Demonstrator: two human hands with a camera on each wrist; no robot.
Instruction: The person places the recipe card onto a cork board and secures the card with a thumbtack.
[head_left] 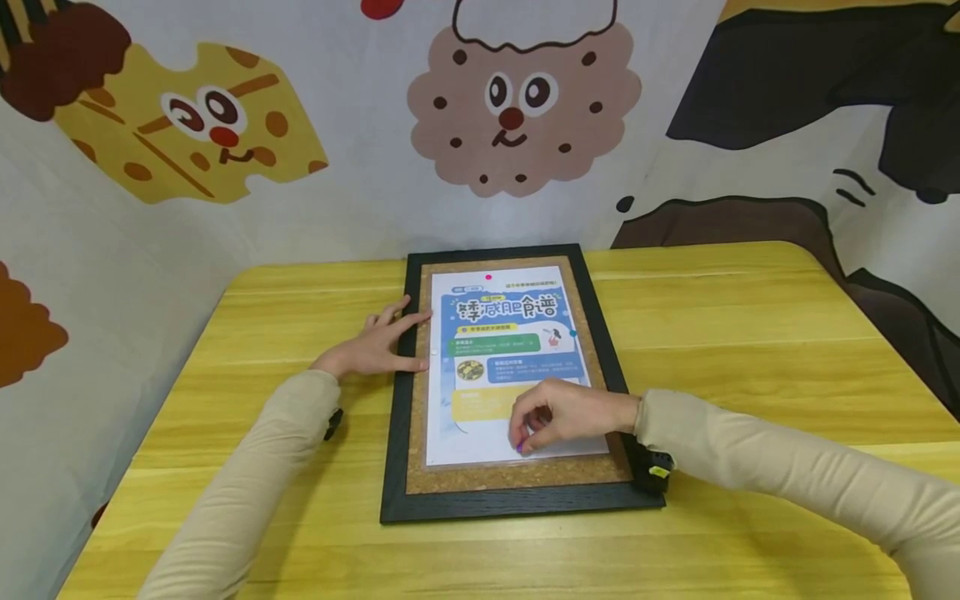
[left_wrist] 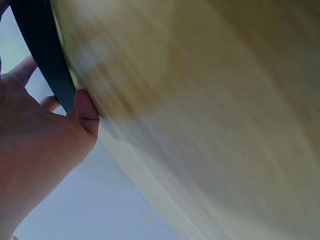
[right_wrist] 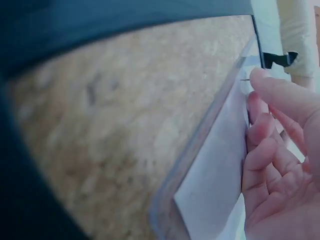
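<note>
A black-framed cork board [head_left: 517,481] lies flat on the table, with a printed poster [head_left: 480,450] in Chinese over it. My right hand [head_left: 566,412] pinches a purple push pin [head_left: 520,447] close over the poster's lower part; the pin's needle [right_wrist: 245,80] shows in the right wrist view. At the board's left side, my left hand [head_left: 378,343] rests across the black frame [left_wrist: 42,45], fingers spread, fingertips at the poster's left edge. A pink pin [head_left: 488,277] sits at the poster's top, and a teal pin [head_left: 572,333] at its right edge.
The yellow wood-grain table [head_left: 750,333] extends on both sides of the board. Behind it hangs a white cloth [head_left: 360,217] printed with cartoon food. A black wrist device [head_left: 654,468] hangs beneath the right wrist, over the board's lower right corner.
</note>
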